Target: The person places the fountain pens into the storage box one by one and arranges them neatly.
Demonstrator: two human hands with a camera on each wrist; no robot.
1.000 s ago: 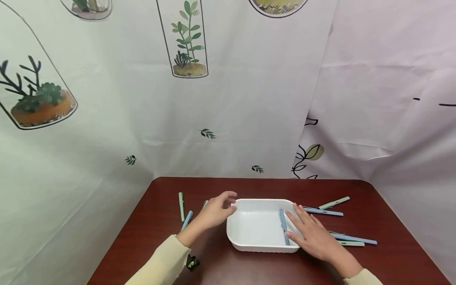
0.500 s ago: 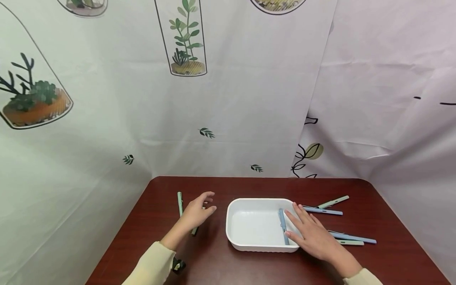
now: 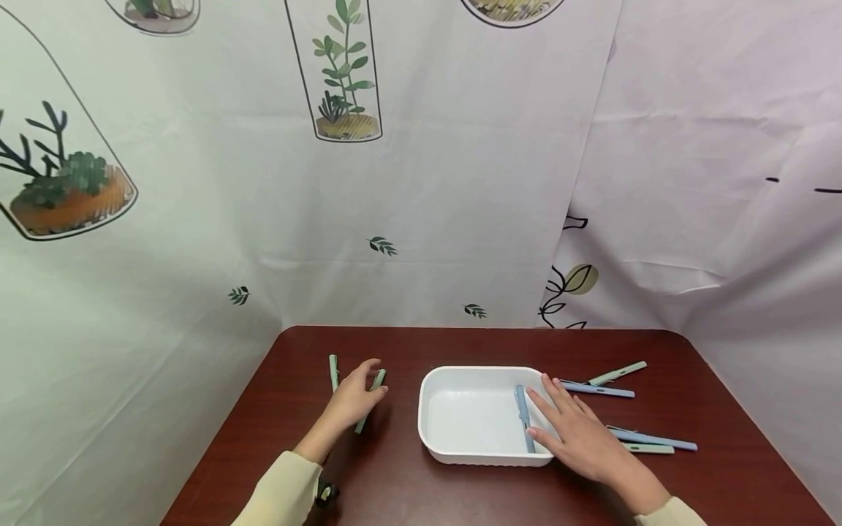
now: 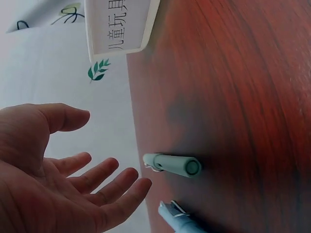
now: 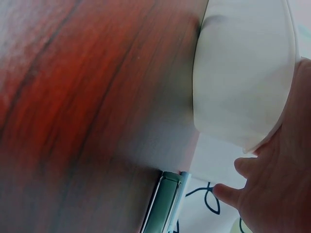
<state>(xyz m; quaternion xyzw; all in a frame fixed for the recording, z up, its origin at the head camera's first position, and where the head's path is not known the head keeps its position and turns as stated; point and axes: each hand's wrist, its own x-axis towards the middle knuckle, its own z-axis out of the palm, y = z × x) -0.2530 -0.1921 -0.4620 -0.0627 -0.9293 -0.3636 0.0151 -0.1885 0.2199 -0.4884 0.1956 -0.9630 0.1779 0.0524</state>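
Evidently, the left hand (image 3: 351, 398) is hovering over a pale green pen (image 4: 175, 164), its fingers loosely curved, released and holding nothing. That pen is lying on the surface (image 3: 408, 489), left of the white tray (image 3: 487, 459). The step in hand is looking like a reach for it; the next move is probably calling for lowering the fingers and closing thumb and fingertips round the barrel. The right hand (image 3: 579, 435) is resting on the tray's right rim with straight, spread fingers, gripping nothing, and is seemingly steadying it.

Inside the tray, one light blue pen (image 3: 525, 420) is lying lengthwise near the right wall. The tray is showing smooth, plastic-looking sides and rounded corners, with a printed label (image 4: 124, 24) facing the left wrist camera. The pens are looking matte and slim, with wire-like clips. Glossy, dark red wood grain is streaking the surface. Behind, the pale cloth (image 3: 460, 183) is hanging in soft wrinkles.
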